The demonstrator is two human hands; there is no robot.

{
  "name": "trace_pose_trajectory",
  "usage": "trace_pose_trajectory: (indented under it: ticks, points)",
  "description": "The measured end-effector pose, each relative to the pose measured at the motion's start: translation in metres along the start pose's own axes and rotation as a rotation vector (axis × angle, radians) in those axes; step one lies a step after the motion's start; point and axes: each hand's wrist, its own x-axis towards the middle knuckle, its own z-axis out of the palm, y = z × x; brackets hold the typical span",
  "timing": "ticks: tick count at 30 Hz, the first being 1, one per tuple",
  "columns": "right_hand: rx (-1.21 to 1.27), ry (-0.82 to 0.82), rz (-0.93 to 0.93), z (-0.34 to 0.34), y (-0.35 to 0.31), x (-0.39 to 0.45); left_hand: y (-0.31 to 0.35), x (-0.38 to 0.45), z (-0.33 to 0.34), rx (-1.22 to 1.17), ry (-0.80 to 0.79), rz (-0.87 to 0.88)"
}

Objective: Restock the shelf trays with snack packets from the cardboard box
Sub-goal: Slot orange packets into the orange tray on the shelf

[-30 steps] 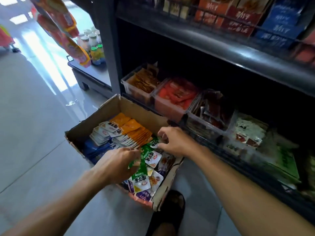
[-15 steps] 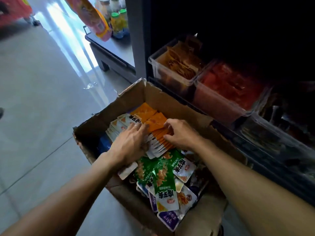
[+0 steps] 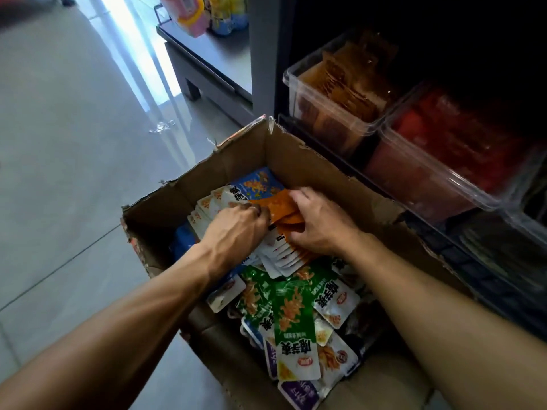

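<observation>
Snack packets: orange-and-white stack (image 3: 281,229) stands on edge inside cardboard box (image 3: 299,170), right under both hands
Left hand: left hand (image 3: 236,229) on near-left side of stack, fingers curled over packet tops, gripping them
Right hand: right hand (image 3: 319,223) on far-right side, fingers and thumb pinching orange packets (image 3: 279,207)
Step (judged): gathering a bunch of orange packets to lift out; nothing raised clear of box yet
Other packets: green packets (image 3: 293,306) loose and overlapping, nearer the body than the hands; blue packet (image 3: 260,183) just beyond left hand; purple packets (image 3: 299,393) at near end of box
Shelf trays: clear tray of brown packets (image 3: 334,96) beyond and right of right hand, on low shelf; clear tray of red packets (image 3: 444,161) further right; both look fairly full
Floor: grey tiles left of left hand, small wrapper scrap (image 3: 161,125) well apart
Risk 1: packets are slick and fanned, uneven squeeze lets middle ones slide out on lift
Risk 2: grab drags white-faced neighbours along, wrong flavour lands in tray
Risk 3: tray near full, stuffing more spills packets over front rim
Risk 4: torn box rim could snag bundle on way out
</observation>
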Motion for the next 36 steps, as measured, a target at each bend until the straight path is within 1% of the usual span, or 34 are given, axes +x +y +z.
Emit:
trace_pose_trajectory:
  ticks: [3,4,7,8,11,13,14,15,16,17,19,21,23,25,26,28,32,36]
  points:
    - [-0.107,-0.059,-0.065,-0.002,-0.004,-0.005,-0.002,-0.008,-0.007,-0.086,0.040,0.146]
    - [-0.146,-0.052,-0.087,-0.002,-0.005,-0.007,-0.003,-0.011,-0.009,-0.116,0.066,0.185]
    - [-0.301,0.075,-0.175,-0.007,-0.003,-0.014,-0.007,-0.020,-0.011,-0.185,0.093,0.228]
    - [-0.304,0.104,-0.188,-0.010,-0.003,-0.018,-0.006,-0.022,-0.011,-0.197,0.108,0.228]
    - [-0.263,0.103,-0.172,-0.025,-0.004,-0.032,0.000,-0.025,-0.013,-0.256,0.212,0.194]
    - [-0.276,0.124,-0.135,-0.034,-0.003,-0.042,0.005,-0.024,-0.016,-0.377,0.289,0.043]
    - [-0.289,0.142,-0.099,-0.038,-0.001,-0.047,0.008,-0.023,-0.018,-0.427,0.284,-0.067]
    - [-0.299,0.155,-0.054,-0.042,0.002,-0.053,0.009,-0.022,-0.018,-0.452,0.244,-0.178]
    - [-0.308,0.166,-0.008,-0.045,0.006,-0.059,0.010,-0.020,-0.018,-0.440,0.186,-0.261]
    - [-0.312,0.176,0.030,-0.047,0.010,-0.066,0.012,-0.019,-0.017,-0.404,0.126,-0.298]
    - [-0.284,0.184,0.087,-0.049,0.020,-0.079,0.018,-0.015,-0.011,-0.346,0.029,-0.250]
    - [-0.234,0.179,0.129,-0.048,0.027,-0.089,0.023,-0.006,-0.004,-0.352,-0.038,-0.197]
    - [-0.197,0.169,0.149,-0.045,0.030,-0.096,0.025,0.003,0.001,-0.351,-0.114,-0.249]
    - [-0.174,0.176,0.135,-0.043,0.032,-0.100,0.027,0.011,0.005,-0.232,-0.179,-0.297]
    - [-0.163,0.173,0.129,-0.042,0.032,-0.102,0.029,0.013,0.006,-0.148,-0.196,-0.279]
    - [-0.149,0.169,0.125,-0.042,0.031,-0.105,0.035,0.014,0.000,-0.046,-0.225,-0.207]
    - [-0.096,0.191,0.138,-0.045,0.034,-0.111,0.045,0.013,-0.017,0.047,-0.240,-0.066]
    - [0.023,0.224,0.198,-0.055,0.036,-0.125,0.042,0.004,-0.040,0.021,-0.162,-0.068]
